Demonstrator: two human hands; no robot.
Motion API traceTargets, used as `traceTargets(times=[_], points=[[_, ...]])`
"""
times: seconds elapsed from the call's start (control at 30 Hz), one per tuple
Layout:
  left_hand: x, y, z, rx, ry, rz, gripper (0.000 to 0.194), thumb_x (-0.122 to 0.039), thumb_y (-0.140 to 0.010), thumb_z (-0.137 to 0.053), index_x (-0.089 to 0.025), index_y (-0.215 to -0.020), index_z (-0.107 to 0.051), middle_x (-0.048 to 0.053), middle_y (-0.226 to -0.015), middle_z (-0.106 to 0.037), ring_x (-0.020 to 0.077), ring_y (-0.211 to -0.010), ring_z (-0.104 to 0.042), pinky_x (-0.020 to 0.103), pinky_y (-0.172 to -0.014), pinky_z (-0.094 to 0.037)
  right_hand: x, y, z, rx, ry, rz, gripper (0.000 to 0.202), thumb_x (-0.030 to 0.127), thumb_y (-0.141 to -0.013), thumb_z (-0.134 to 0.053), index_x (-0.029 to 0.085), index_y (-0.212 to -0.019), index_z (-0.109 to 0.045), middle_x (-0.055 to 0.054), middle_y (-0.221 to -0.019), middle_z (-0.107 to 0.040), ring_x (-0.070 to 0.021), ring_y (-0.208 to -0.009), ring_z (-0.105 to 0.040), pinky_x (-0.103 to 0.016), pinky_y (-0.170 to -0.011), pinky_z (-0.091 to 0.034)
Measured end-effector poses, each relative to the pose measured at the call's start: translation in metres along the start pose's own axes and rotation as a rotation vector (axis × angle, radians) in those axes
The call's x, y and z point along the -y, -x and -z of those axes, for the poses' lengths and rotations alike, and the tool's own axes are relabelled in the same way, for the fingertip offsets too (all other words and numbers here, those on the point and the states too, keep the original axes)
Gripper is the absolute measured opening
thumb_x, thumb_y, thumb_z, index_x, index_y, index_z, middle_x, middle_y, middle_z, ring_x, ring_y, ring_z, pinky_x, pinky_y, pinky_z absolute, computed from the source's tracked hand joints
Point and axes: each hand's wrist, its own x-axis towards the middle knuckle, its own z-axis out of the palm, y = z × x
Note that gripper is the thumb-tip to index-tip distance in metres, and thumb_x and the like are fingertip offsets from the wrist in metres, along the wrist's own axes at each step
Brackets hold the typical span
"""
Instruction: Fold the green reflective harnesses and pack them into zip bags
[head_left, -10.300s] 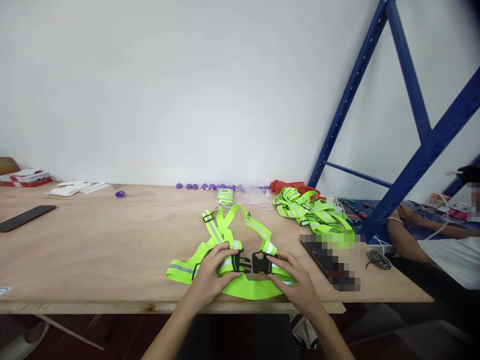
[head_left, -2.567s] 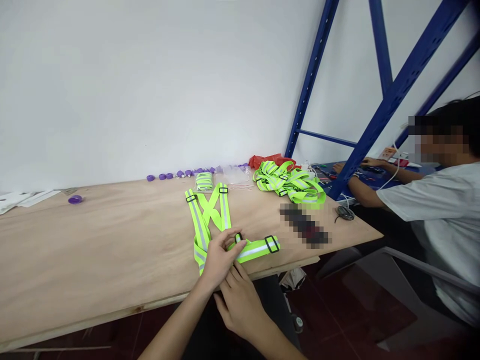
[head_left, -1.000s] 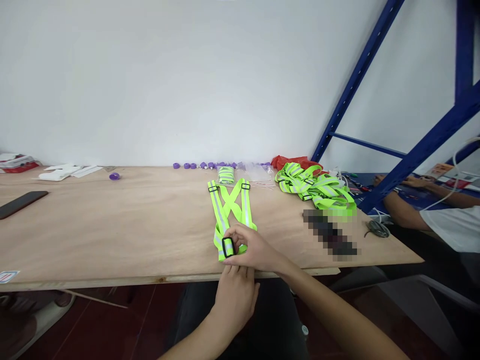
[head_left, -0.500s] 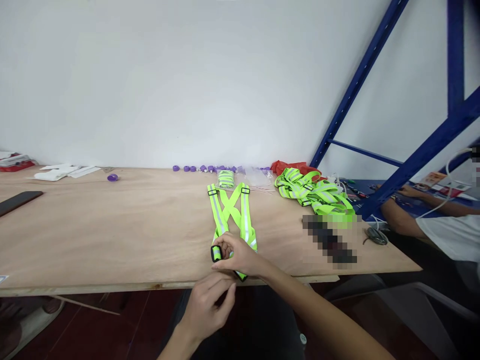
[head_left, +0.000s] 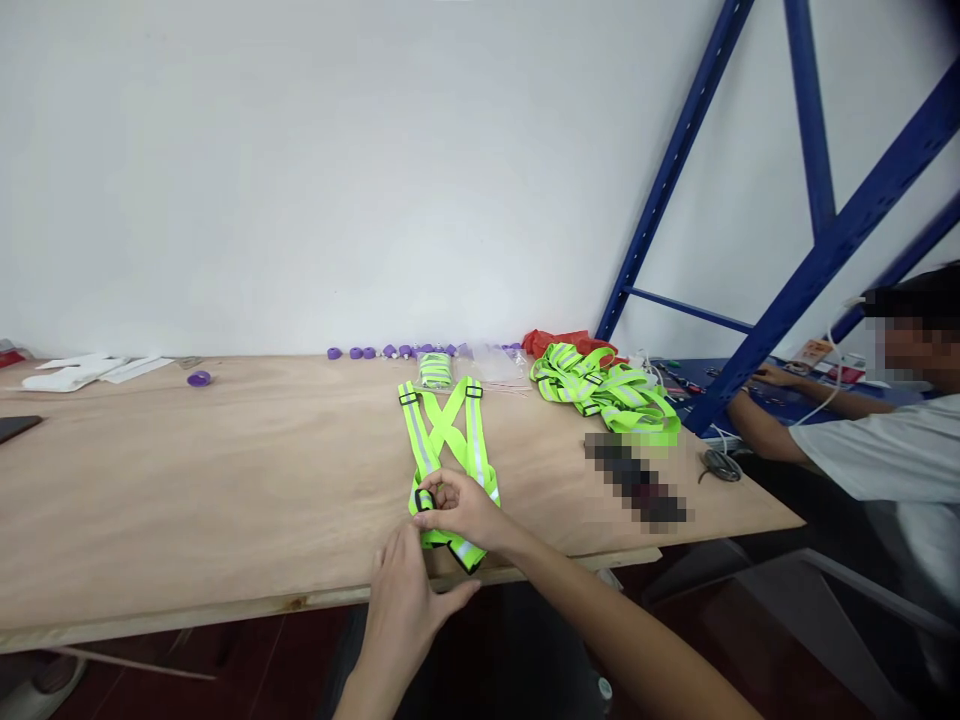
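A neon-yellow reflective vest (head_left: 478, 440) made of straps lies on the wooden table, its shoulder straps crossed in an X with black sliders at the top. My right hand (head_left: 465, 510) is closed on the vest's lower left part, pinching a strap beside a black buckle (head_left: 424, 499). Just below, at the table's front edge, my left hand (head_left: 401, 590) has its thumb spread away from the fingers. Its fingertips come close to the strap; I cannot tell whether they touch it. Another black-edged strap end (head_left: 466, 556) hangs near the edge under my right wrist.
A folded vest in a clear bag (head_left: 435, 370) lies behind, beside purple rolls (head_left: 368, 352). To the right are a heap of neon straps (head_left: 600, 385), red plastic (head_left: 562, 343), a coiled cable (head_left: 721, 465) and a blue rack (head_left: 780, 290). Beyond it a co-worker's arm (head_left: 765, 425) rests at another table.
My left hand has risen toward the strap, its fingers now nearer the buckle. The right hand keeps its hold. The view has turned right, bringing more of the co-worker into sight.
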Motion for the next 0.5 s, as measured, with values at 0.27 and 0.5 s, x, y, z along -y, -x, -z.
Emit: traceTargets(times=[0.27,0.5], points=[[0.002,-0.020,0.009,0.116,0.234,-0.084,0.029,-0.040,-0.087,-0.064,-0.022,-0.110,-0.059,0.010,-0.105,-0.067,0.0302,-0.099,-0.063,0.044,-0.084,-0.051,-0.005,0.009,0.008,-0.042,0.050,0.086,0.048,0.032,-0.064,-0.085,0.020,-0.104,-0.061,0.006,-0.077,-0.055,-0.0106,-0.071,-0.052,-0.023,-0.064,-0.043],[0.008,-0.025,0.007,0.112,0.401,0.112,0.055,-0.029,-0.082,-0.065,-0.020,-0.133,-0.044,0.011,-0.116,-0.069,0.0283,-0.098,-0.069,0.037,-0.075,-0.055,0.000,0.014,0.010,0.041,0.460,0.269,0.062,0.023,-0.064,-0.086,0.024,-0.122,-0.065,-0.005,-0.117,-0.063,-0.0205,-0.105,-0.059,-0.033,-0.092,-0.048]])
